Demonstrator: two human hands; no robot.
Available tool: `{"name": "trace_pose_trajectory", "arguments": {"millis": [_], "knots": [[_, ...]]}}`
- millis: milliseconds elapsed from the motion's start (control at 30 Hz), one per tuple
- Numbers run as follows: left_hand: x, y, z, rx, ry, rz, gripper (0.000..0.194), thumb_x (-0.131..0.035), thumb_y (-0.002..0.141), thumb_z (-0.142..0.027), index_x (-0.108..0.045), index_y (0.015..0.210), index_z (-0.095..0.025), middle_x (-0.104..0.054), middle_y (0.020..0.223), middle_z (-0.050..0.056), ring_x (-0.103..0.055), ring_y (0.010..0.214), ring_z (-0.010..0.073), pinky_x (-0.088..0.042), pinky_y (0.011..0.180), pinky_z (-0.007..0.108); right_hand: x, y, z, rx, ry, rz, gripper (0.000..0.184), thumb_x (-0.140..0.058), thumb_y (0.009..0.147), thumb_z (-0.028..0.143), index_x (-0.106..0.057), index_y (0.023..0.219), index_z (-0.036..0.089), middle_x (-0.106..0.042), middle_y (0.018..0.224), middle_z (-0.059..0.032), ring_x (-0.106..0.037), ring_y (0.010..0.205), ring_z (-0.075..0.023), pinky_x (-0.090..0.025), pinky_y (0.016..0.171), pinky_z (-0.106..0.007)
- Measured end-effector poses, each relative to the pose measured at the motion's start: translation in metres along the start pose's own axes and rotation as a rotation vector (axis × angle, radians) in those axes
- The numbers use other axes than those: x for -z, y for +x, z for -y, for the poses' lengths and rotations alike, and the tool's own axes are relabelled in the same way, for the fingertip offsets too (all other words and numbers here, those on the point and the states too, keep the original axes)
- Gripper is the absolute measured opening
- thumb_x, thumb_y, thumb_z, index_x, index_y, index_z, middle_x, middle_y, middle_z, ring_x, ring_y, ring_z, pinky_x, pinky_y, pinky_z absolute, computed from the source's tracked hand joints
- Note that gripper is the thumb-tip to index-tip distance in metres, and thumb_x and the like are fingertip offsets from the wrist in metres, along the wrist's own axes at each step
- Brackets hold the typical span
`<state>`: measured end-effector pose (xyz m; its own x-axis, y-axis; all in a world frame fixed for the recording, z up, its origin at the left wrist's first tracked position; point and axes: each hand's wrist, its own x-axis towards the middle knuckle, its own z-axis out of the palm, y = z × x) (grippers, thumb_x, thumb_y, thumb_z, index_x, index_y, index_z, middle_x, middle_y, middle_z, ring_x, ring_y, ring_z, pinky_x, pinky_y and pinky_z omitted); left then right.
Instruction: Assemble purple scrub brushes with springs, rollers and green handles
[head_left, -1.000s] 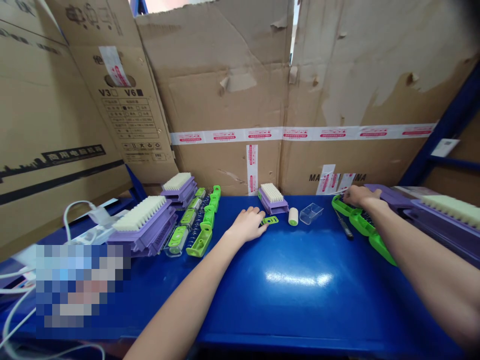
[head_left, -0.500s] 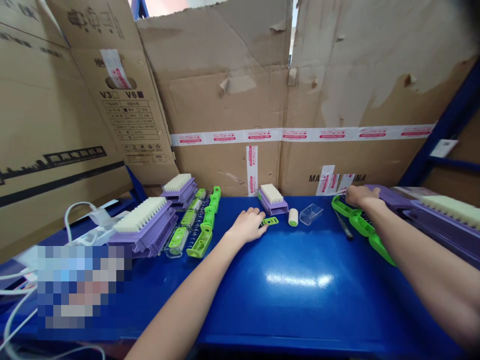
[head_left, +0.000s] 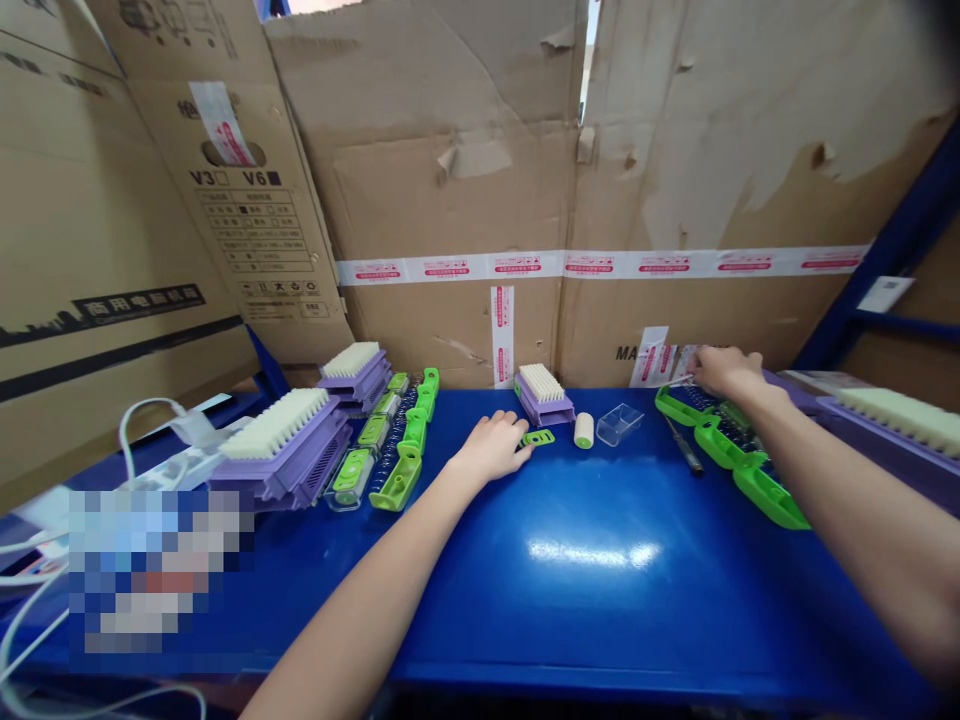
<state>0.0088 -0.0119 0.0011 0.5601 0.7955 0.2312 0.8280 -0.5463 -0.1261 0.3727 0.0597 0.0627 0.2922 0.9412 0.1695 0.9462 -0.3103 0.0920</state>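
My left hand (head_left: pixel 493 446) rests on the blue table, its fingers closed around the left end of a flat green slotted plate (head_left: pixel 538 438). Just beyond it stands a purple block with cream bristles (head_left: pixel 543 388). A cream roller with a green end (head_left: pixel 583 431) and a clear plastic box (head_left: pixel 620 425) lie to the right. My right hand (head_left: pixel 727 372) is over a row of green curved handle pieces (head_left: pixel 714 446), fingertips pinched; a thin pale strip (head_left: pixel 681 380) shows beside them, and what they grip is too small to make out. A screwdriver (head_left: pixel 686 447) lies left of that row.
Bristled purple parts (head_left: pixel 274 450), clear boxes with green tops (head_left: pixel 351 475), springs (head_left: pixel 390 435) and green handle pieces (head_left: pixel 397 482) line the left side. More purple parts (head_left: pixel 892 430) fill the right. White cables (head_left: pixel 142 420) run at far left; cardboard (head_left: pixel 450 220) walls the back.
My right hand has lifted slightly up from the row of green handle pieces, uncovering more of it. My left hand stays at the green plate. The view has shifted a little.
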Motion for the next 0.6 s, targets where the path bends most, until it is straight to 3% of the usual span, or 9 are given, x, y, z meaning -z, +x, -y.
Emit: {"name": "trace_pose_trajectory", "arguments": {"millis": [267, 500, 600], "knots": [[0.001, 0.0, -0.001, 0.008, -0.006, 0.008, 0.029, -0.044, 0.09, -0.039, -0.059, 0.102, -0.017, -0.06, 0.104, 0.011, -0.055, 0.102, 0.0268, -0.047, 0.083, 0.04, 0.004, -0.005, -0.009, -0.018, 0.08, -0.12, 0.024, -0.039, 0.088, 0.025, -0.057, 0.104, 0.02, -0.062, 0.114, -0.0133, -0.059, 0.098, -0.0268, -0.037, 0.068, -0.032], [0.002, 0.0, -0.002, 0.009, -0.003, 0.013, 0.029, -0.044, 0.09, -0.039, -0.059, 0.102, -0.017, -0.06, 0.104, 0.011, -0.055, 0.102, 0.0271, -0.047, 0.084, 0.041, -0.004, -0.009, -0.017, -0.074, 0.345, -0.531, 0.023, -0.045, 0.085, 0.023, -0.063, 0.098, 0.016, -0.064, 0.106, -0.0148, -0.059, 0.093, -0.0237, -0.04, 0.074, -0.03], [0.002, 0.0, -0.002, 0.011, -0.001, 0.011, 0.03, -0.044, 0.09, -0.038, -0.059, 0.103, -0.016, -0.06, 0.104, 0.011, -0.055, 0.101, 0.0267, -0.047, 0.083, 0.04, -0.005, -0.008, -0.019, -0.163, 0.533, -0.596, 0.019, -0.05, 0.079, 0.018, -0.065, 0.089, 0.014, -0.066, 0.093, -0.013, -0.059, 0.088, -0.0214, -0.041, 0.079, -0.029]]}}
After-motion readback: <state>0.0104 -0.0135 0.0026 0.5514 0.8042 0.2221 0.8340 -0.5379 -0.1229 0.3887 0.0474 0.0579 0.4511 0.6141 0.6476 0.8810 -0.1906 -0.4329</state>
